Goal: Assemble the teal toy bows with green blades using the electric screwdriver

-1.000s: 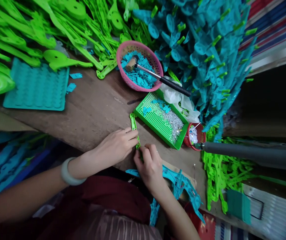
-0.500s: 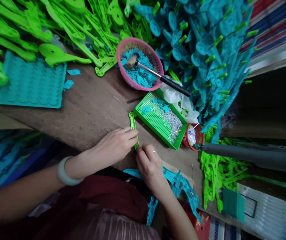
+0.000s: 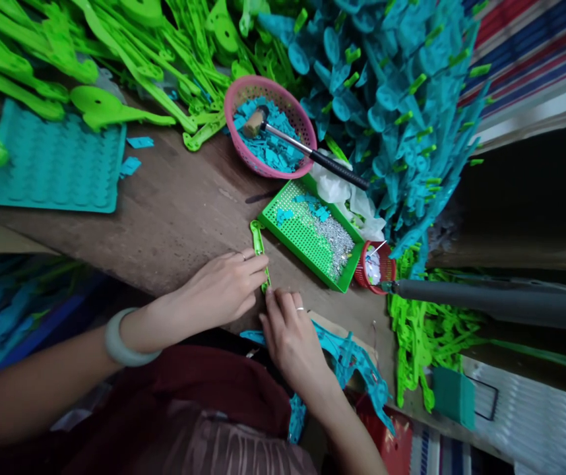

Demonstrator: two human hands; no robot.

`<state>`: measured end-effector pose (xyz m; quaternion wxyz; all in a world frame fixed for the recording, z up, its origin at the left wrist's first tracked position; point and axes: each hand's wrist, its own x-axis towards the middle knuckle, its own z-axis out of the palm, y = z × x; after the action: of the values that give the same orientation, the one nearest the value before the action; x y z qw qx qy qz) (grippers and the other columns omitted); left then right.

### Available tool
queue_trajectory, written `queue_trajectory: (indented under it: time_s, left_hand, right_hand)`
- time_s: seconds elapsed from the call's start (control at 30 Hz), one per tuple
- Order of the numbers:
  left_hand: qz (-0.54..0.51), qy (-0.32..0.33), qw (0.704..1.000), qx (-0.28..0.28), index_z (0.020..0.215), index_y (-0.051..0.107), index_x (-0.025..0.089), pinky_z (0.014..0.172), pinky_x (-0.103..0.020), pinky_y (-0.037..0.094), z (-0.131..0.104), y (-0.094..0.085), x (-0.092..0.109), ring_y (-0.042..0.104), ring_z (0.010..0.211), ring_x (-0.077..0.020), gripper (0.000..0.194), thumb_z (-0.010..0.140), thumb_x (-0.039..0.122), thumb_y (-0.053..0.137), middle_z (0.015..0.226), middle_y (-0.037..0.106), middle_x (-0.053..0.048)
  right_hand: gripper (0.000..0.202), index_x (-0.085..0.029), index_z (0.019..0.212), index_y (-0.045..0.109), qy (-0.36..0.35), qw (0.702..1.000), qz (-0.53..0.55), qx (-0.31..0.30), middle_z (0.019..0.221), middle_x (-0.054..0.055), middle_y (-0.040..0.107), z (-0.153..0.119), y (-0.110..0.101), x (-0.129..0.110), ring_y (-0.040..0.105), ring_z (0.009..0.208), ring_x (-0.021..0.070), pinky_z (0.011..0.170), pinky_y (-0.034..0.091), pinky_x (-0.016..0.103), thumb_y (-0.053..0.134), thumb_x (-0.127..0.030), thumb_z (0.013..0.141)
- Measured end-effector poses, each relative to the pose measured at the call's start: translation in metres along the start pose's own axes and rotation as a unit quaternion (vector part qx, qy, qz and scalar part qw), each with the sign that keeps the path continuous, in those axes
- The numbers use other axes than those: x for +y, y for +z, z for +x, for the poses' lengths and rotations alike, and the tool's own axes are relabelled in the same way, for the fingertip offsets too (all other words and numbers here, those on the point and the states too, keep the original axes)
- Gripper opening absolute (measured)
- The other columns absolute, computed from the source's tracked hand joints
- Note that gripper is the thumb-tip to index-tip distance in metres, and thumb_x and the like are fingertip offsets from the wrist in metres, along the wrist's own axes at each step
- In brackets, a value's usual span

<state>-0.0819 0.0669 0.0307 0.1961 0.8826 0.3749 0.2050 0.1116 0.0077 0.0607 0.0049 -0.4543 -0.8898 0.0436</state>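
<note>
On the wooden bench lies a slim bright-green plastic part (image 3: 257, 237), its hollow side facing up. My left hand (image 3: 226, 280), with a pale bangle at the wrist, grips the middle of it between thumb and fingers. Close by, my right hand (image 3: 293, 336) has its fingers bent together, the tips at the part's near end. Whether something small is pinched there is hidden. A blue plastic part (image 3: 355, 356) lies at the bench edge beside my right hand, partly behind it.
Beyond my hands stand a green perforated tray (image 3: 283, 241) of small metal pieces, a pink basket (image 3: 236, 155) with blue pieces and a hammer (image 3: 337, 168), and a small red basket (image 3: 386, 267). A grey electric screwdriver (image 3: 491, 300) juts in from the right. Green parts (image 3: 154, 59) and blue parts (image 3: 386, 112) are piled behind.
My right hand has turned and its fingers have straightened a little, with the tips up against the green part's near end. My left hand keeps its grip. The view has shifted slightly.
</note>
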Motion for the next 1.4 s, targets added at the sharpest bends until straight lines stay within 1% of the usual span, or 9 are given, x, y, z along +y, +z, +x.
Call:
queue_trajectory:
  time_s: [0.1, 0.17, 0.37, 0.53, 0.8, 0.9, 1.07, 1.27, 1.4]
  left_hand:
    - [0.003, 0.001, 1.000, 0.003, 0.094, 0.069, 0.015, 0.084, -0.040, 0.052, 0.000, -0.001, 0.001, 0.059, 0.098, -0.0269, 0.014, 0.085, 0.008, 0.060, 0.101, 0.065, -0.008]
    - [0.007, 0.001, 1.000, 0.000, 0.095, 0.069, 0.015, 0.084, -0.041, 0.052, 0.001, -0.001, 0.002, 0.060, 0.099, -0.0273, 0.015, 0.085, 0.007, 0.061, 0.102, 0.065, -0.008]
    - [0.016, -0.019, 1.000, 0.004, 0.090, 0.069, 0.014, 0.084, -0.042, 0.053, 0.003, 0.003, 0.006, 0.061, 0.097, -0.0273, 0.007, 0.091, 0.014, 0.061, 0.099, 0.065, -0.009]
    - [0.019, -0.036, 0.999, 0.026, 0.089, 0.066, 0.014, 0.081, -0.040, 0.052, 0.003, 0.010, 0.003, 0.060, 0.094, -0.0264, 0.009, 0.095, 0.019, 0.061, 0.097, 0.064, -0.009]
    - [-0.042, -0.012, 0.999, 0.003, 0.097, 0.070, 0.017, 0.081, -0.035, 0.051, 0.004, 0.003, -0.010, 0.062, 0.094, -0.0227, 0.010, 0.093, 0.024, 0.065, 0.100, 0.063, -0.006]
    - [-0.035, 0.010, 0.999, 0.009, 0.092, 0.070, 0.017, 0.079, -0.032, 0.051, 0.006, 0.004, -0.014, 0.062, 0.090, -0.0206, 0.011, 0.095, 0.024, 0.062, 0.096, 0.063, -0.005]
    - [0.010, 0.089, 0.996, 0.003, 0.093, 0.068, 0.017, 0.080, -0.032, 0.049, 0.009, 0.003, -0.022, 0.061, 0.088, -0.0200, 0.018, 0.100, 0.028, 0.056, 0.092, 0.062, -0.005]
    - [0.027, 0.157, 0.985, -0.065, 0.090, 0.065, 0.017, 0.074, -0.029, 0.045, 0.023, -0.011, -0.030, 0.057, 0.080, -0.0174, 0.026, 0.104, 0.033, 0.049, 0.088, 0.059, -0.003]
    - [0.018, 0.163, 0.983, -0.086, 0.085, 0.063, 0.017, 0.071, -0.028, 0.043, 0.028, -0.016, -0.030, 0.055, 0.076, -0.0161, 0.031, 0.105, 0.033, 0.046, 0.084, 0.058, -0.002]
  right_hand:
    - [0.034, -0.008, 0.133, 0.057, 0.025, 0.996, 0.089, 0.011, 0.110, 0.015, 0.063, -0.001, -0.003, 0.006, 0.059, 0.102, 0.0248, 0.093, 0.058, 0.040, 0.046, -0.020, 0.103]
    - [0.032, -0.010, 0.131, 0.058, 0.030, 0.994, 0.105, 0.021, 0.111, 0.014, 0.064, -0.002, -0.004, 0.007, 0.059, 0.101, 0.0237, 0.093, 0.058, 0.038, 0.045, -0.017, 0.103]
    - [0.032, -0.003, 0.128, 0.060, 0.006, 1.000, 0.013, 0.005, 0.114, 0.019, 0.063, -0.001, -0.003, -0.002, 0.057, 0.099, 0.0280, 0.087, 0.059, 0.043, 0.046, -0.014, 0.100]
    - [0.035, -0.002, 0.131, 0.058, 0.009, 1.000, 0.013, 0.019, 0.115, 0.018, 0.063, -0.005, 0.000, -0.003, 0.056, 0.101, 0.0279, 0.090, 0.059, 0.042, 0.048, -0.017, 0.101]
    - [0.031, -0.002, 0.124, 0.062, -0.016, 0.999, -0.029, 0.004, 0.110, 0.018, 0.062, -0.003, 0.007, -0.002, 0.054, 0.099, 0.0291, 0.087, 0.058, 0.043, 0.049, -0.014, 0.098]
    - [0.029, -0.003, 0.122, 0.062, -0.015, 1.000, -0.012, 0.016, 0.107, 0.018, 0.062, -0.003, 0.006, -0.001, 0.055, 0.098, 0.0288, 0.084, 0.058, 0.043, 0.049, -0.015, 0.098]
    - [0.031, -0.005, 0.125, 0.059, 0.001, 0.999, 0.043, 0.033, 0.109, 0.017, 0.062, -0.006, 0.006, 0.004, 0.055, 0.102, 0.0281, 0.086, 0.057, 0.042, 0.048, -0.020, 0.100]
    - [0.032, -0.005, 0.128, 0.057, -0.015, 0.998, 0.033, 0.055, 0.105, 0.013, 0.063, -0.006, 0.013, 0.008, 0.055, 0.098, 0.0269, 0.088, 0.056, 0.041, 0.049, -0.013, 0.098]
    - [0.032, -0.006, 0.127, 0.058, -0.016, 0.998, 0.001, 0.060, 0.102, 0.013, 0.061, -0.005, 0.017, 0.006, 0.054, 0.095, 0.0272, 0.081, 0.055, 0.040, 0.048, -0.009, 0.096]
